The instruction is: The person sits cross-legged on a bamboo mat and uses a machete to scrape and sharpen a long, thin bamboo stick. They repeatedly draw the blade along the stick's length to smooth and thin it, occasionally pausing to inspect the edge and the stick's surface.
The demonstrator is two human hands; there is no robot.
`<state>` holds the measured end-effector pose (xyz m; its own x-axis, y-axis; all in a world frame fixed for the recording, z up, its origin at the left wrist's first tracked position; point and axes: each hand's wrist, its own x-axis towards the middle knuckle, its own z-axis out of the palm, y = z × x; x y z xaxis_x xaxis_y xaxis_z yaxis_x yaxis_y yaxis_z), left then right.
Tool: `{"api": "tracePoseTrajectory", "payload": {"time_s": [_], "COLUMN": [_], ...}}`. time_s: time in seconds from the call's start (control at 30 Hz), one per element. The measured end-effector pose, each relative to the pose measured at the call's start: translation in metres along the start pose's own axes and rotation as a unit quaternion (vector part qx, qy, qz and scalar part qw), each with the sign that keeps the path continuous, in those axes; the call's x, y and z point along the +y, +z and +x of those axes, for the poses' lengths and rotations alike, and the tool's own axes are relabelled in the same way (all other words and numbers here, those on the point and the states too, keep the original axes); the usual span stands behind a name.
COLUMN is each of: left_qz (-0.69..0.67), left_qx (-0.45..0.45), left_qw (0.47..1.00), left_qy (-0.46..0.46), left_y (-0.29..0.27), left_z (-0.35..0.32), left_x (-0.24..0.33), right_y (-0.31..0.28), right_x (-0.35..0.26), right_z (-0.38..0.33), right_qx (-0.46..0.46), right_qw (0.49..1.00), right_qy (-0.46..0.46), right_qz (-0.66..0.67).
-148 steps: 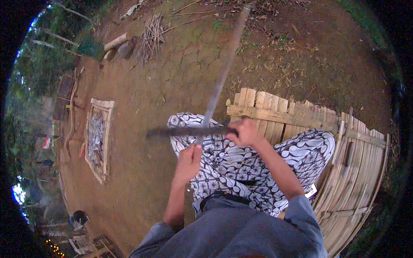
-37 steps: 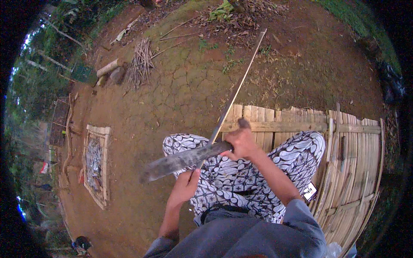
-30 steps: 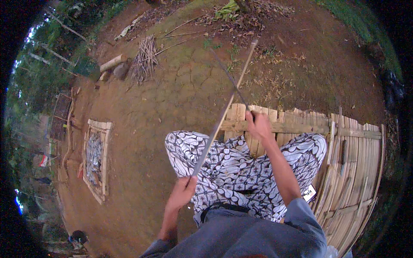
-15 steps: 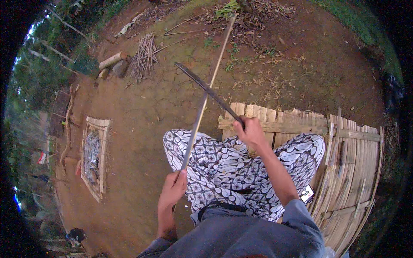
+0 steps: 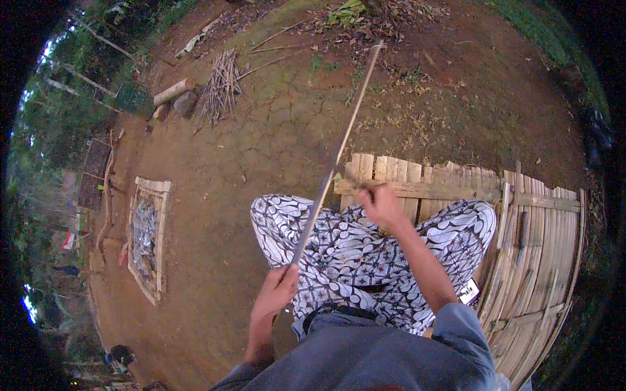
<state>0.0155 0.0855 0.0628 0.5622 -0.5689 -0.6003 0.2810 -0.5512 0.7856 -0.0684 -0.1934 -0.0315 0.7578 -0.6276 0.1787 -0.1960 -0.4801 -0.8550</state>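
We hold a long, wooden-looking strip [image 5: 337,158], dark with one pale edge, slanting forward from our closed left hand [image 5: 277,287]. Our right hand [image 5: 381,206], forearm outstretched, curls round a dark, blurred knife [image 5: 366,187].

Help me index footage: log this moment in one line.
left hand: grips long thin strip; right hand: grips blurred dark tool; strip: angled forward, rightward

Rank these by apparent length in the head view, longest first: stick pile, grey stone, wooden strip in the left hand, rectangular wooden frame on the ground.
1. Wooden strip, though nearness to the camera likely lengthens it
2. Rectangular wooden frame
3. Stick pile
4. Grey stone
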Motion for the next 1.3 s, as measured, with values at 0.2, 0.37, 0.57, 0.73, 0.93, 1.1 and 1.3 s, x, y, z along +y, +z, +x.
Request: {"api": "tracePoseTrajectory", "payload": {"time_s": [0.2, 0.37, 0.57, 0.73, 0.93, 1.1, 1.3], "left_qz": [0.205, 0.191, 0.186, 0.243, 0.176, 0.308, 0.268], "left_qx": [0.077, 0.083, 0.060, 0.101, 0.007, 0.163, 0.146], "left_qw": [0.969, 0.974, 0.976, 0.952, 0.981, 0.876, 0.916], "left_qy": [0.111, 0.089, 0.090, 0.156, 0.079, 0.334, 0.261], "left_y": [0.015, -0.001, 0.017, -0.001, 0.012, 0.021, 0.015], "left_z": [0.011, -0.003, 0.017, -0.005, 0.000, 0.029, 0.017], "left_x": [0.028, 0.003, 0.008, 0.021, 0.005, 0.012, 0.056], "right_y": [0.010, -0.005, 0.020, 0.008, 0.004, 0.018, 0.023], "right_x": [-0.007, 0.016, -0.018, 0.026, 0.003, -0.012, 0.005], "right_z": [-0.004, 0.018, -0.018, 0.012, -0.011, -0.010, -0.014], "right_qx": [-0.076, -0.026, -0.100, -0.001, -0.044, -0.132, -0.096], "right_qw": [0.975, 0.990, 0.969, 0.997, 0.997, 0.964, 0.995], "right_qy": [-0.146, 0.140, -0.192, 0.020, -0.045, -0.195, -0.020], "right_qz": [-0.151, 0.022, -0.119, -0.070, -0.041, -0.125, -0.029]}}
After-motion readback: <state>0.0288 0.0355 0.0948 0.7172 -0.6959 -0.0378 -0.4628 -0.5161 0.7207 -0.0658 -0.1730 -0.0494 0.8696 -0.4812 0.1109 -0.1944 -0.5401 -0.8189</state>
